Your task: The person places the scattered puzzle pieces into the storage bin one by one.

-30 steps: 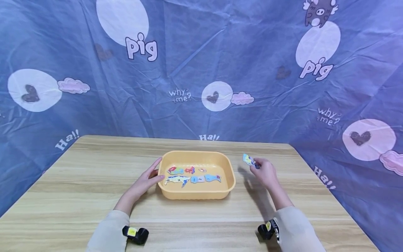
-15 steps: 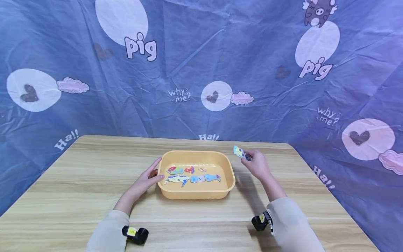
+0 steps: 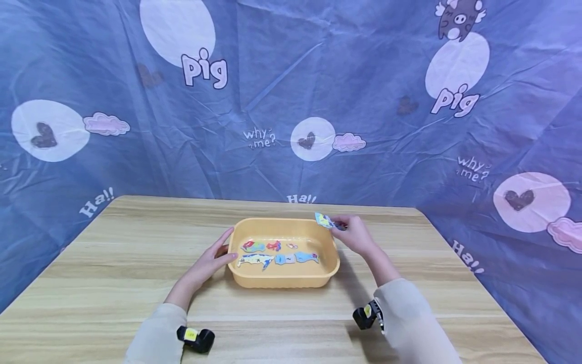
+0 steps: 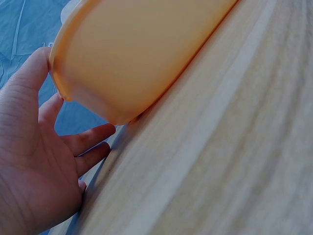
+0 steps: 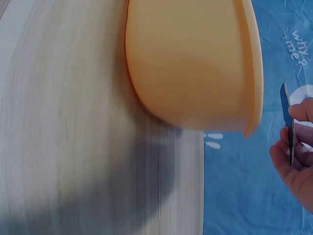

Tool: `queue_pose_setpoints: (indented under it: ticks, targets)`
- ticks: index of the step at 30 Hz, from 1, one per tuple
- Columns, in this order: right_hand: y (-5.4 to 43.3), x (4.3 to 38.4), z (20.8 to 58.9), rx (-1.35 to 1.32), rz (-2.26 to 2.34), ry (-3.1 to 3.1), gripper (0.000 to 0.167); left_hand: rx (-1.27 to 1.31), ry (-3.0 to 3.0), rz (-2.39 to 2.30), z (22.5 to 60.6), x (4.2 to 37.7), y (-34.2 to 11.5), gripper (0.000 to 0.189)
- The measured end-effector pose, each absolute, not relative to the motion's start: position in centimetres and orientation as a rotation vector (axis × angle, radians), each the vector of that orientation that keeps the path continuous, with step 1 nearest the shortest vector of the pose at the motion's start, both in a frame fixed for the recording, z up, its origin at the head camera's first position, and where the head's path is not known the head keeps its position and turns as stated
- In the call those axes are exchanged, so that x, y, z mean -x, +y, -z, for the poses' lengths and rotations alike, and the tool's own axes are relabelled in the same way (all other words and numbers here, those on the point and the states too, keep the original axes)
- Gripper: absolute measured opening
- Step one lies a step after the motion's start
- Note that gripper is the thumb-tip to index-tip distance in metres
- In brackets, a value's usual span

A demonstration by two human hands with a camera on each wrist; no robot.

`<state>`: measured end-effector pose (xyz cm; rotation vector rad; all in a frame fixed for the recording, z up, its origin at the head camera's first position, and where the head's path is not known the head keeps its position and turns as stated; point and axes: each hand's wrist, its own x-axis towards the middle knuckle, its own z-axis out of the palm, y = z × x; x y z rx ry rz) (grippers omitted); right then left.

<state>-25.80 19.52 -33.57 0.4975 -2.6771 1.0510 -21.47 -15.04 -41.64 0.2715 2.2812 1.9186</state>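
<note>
A yellow plastic basin stands on the wooden table. My left hand holds its left end, thumb at the rim and fingertips against the outer wall; in the left wrist view that hand grips the rim between thumb and forefinger. Raised over the basin's right rim, my right hand pinches a flat printed piece, light blue with yellow. Edge-on in the right wrist view, the piece looks thin and dark-backed. Inside the basin lie several flat colourful pieces, among them a red one and a whale-like one.
The wooden table extends around the basin on all sides. Behind it hangs a blue printed cloth. Black wrist cameras sit at the left sleeve and the right sleeve.
My right hand has carried the flat piece leftward, from beside the basin to over its right rim. The left hand and the basin have stayed in place.
</note>
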Motion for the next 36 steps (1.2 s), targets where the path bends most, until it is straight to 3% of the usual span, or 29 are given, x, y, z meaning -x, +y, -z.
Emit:
queue_pose_setpoints:
  ticks: [12,36]
  targets:
    - [16.2,25.5,33.7,-0.537,-1.116,-2.731,0.026,-0.258,2.292,-1.904,41.8,21.5,-15.0,0.067]
    - [10.8,24.4,35.0,-0.869,-1.315,-2.743,0.023,-0.255,2.255,-1.922,41.7,21.5,-15.1,0.066]
